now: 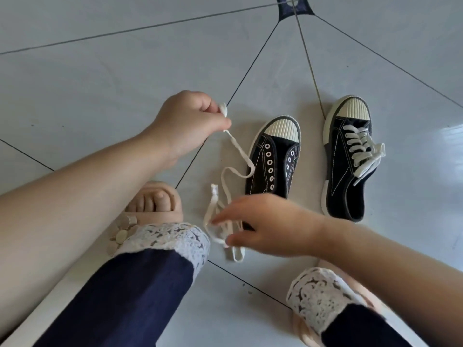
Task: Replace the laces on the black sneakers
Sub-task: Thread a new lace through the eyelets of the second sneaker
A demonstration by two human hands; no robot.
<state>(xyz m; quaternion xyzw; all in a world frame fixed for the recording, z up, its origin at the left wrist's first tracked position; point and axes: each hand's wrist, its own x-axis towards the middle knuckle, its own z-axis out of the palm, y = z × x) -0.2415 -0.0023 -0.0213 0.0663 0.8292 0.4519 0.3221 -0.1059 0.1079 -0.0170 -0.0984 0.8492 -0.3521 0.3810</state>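
Navy ribbed trouser leg with a white lace cuff fills the lower left, closest of all, and beyond the cuff a soft pink moulded sandal with a flower trim sits on the glossy pale grey floor tile. Above it the bare left forearm reaches out on a diagonal to the left hand, knuckles up, fingers curled tight together. Thumb and forefinger pinch 1 end of the flat white woven shoelace, with a small loop poking out beside the knuckle. From that pinch the lace drops, kinks and trails down to a loose tangle on the tile. Over that tangle is the right hand, coming in from the right, palm down, wrist level. Its fingers are stretched and apart, blurred, the forefinger and thumb tips touching the strands with a gap between them. Just beyond it lies the unlaced black canvas sneaker with a ribbed cream rubber toe cap, silver eyelets bare, toe pointing away. A second lace cuff shows lower right. Further right, apart from the first shoe, stands the laced black canvas sneaker, white laces criss-crossed and tied in a floppy bow.
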